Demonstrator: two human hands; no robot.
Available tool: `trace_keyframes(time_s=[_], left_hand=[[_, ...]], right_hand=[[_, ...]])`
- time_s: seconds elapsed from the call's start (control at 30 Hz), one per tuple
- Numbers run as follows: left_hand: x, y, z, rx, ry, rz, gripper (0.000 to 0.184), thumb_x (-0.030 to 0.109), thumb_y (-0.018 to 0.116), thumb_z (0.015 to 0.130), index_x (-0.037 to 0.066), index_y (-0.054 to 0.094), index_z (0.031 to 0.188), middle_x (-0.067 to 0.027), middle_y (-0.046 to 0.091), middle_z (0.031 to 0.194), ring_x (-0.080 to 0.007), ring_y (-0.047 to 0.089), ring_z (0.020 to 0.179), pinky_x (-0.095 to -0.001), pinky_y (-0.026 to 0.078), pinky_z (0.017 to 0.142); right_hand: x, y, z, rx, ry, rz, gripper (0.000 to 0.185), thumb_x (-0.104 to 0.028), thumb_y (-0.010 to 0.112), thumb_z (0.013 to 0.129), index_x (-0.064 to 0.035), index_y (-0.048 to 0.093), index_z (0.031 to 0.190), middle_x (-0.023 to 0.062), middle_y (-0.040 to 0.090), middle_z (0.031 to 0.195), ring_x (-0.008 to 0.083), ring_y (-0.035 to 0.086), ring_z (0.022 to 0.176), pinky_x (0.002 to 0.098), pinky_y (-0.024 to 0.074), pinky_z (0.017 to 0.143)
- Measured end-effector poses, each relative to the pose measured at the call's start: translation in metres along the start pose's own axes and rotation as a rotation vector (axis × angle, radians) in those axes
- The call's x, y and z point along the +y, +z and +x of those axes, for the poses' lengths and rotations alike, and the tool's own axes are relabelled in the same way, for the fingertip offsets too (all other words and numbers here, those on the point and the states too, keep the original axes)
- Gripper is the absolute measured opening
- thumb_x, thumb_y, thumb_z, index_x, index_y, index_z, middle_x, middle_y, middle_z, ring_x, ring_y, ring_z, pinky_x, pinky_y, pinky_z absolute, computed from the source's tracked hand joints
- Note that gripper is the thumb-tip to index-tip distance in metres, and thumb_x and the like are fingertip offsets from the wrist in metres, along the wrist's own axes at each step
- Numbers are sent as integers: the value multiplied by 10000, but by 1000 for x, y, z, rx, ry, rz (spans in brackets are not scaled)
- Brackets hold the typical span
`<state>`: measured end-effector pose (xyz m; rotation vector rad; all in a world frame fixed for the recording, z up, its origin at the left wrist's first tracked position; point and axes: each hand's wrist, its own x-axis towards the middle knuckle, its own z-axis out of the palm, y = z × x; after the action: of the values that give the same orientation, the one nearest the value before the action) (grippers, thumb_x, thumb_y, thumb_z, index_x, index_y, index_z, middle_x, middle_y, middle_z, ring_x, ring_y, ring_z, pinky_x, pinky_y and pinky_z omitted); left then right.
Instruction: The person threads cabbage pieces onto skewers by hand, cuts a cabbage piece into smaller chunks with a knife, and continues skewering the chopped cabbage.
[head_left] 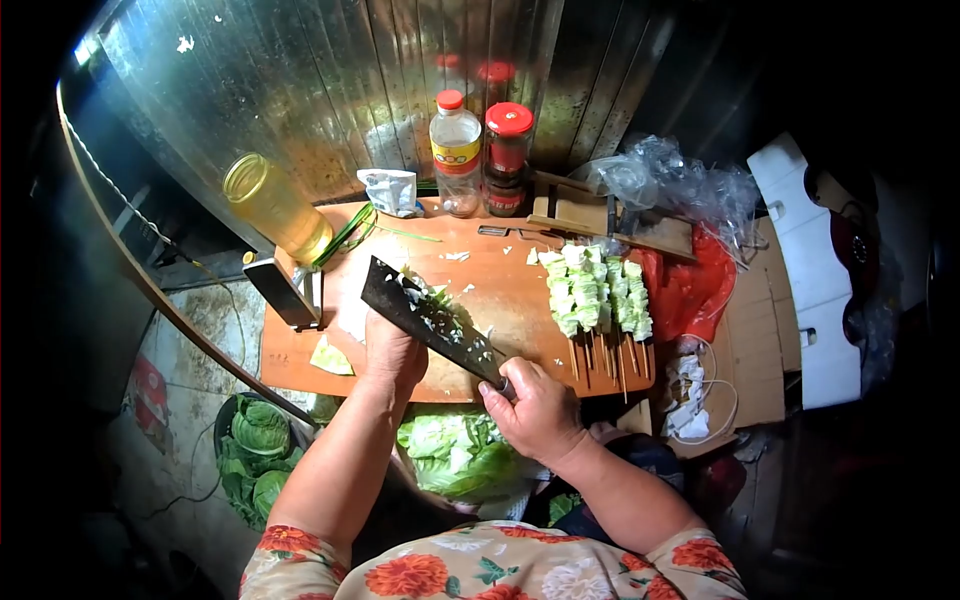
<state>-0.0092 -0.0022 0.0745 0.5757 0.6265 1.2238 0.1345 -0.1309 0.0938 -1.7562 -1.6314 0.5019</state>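
My right hand is closed around the handle of a dark cleaver. Its blade is tilted over the wooden board, with small pale and green chopped bits stuck to it. My left hand is at the near side of the blade, its fingers hidden behind the metal. Chopped greens show along the blade's far edge. To the right on the board lie several skewers of cabbage pieces, sticks toward me. A piece of pale leaf lies left of my left hand.
A phone stands at the board's left, beside a tilted jar of yellow liquid. Behind are a bottle and a red-lidded jar. Red plastic bag lies right. Leafy cabbage sits below the board; cabbages lower left.
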Motion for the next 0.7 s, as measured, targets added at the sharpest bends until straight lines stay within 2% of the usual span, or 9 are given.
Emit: trace_keyframes(time_s=[0.13, 0.27, 0.47, 0.7], left_hand=[[-14, -10, -1, 54, -88, -46, 176, 86, 666, 837, 70, 538, 957, -50, 585, 801, -189, 623, 701, -344, 545, 630], [-19, -6, -7, 49, -134, 55, 147, 116, 645, 856, 90, 530, 942, -41, 574, 792, -190, 614, 704, -366, 543, 641], [-28, -13, -6, 122, -177, -17, 121, 157, 630, 871, 113, 528, 921, -23, 572, 792, -173, 595, 694, -341, 521, 633], [-20, -8, -8, 57, -164, -54, 107, 107, 620, 864, 109, 528, 918, -18, 575, 803, -159, 589, 713, -326, 513, 644]], right_hand=[[1, 0, 0, 24, -63, -3, 222, -228, 692, 813, -67, 549, 867, 155, 601, 761, 365, 604, 678, 418, 476, 569], [2, -1, 2, 83, -135, 5, 219, -195, 708, 794, -63, 542, 847, 137, 585, 716, 351, 600, 640, 411, 470, 547], [3, -2, 2, 80, -150, -3, 214, -169, 713, 786, -59, 537, 841, 124, 579, 689, 326, 600, 605, 391, 468, 536], [5, -4, 0, 56, -120, 11, 216, -188, 701, 796, -59, 535, 848, 145, 587, 717, 357, 602, 659, 409, 476, 566]])
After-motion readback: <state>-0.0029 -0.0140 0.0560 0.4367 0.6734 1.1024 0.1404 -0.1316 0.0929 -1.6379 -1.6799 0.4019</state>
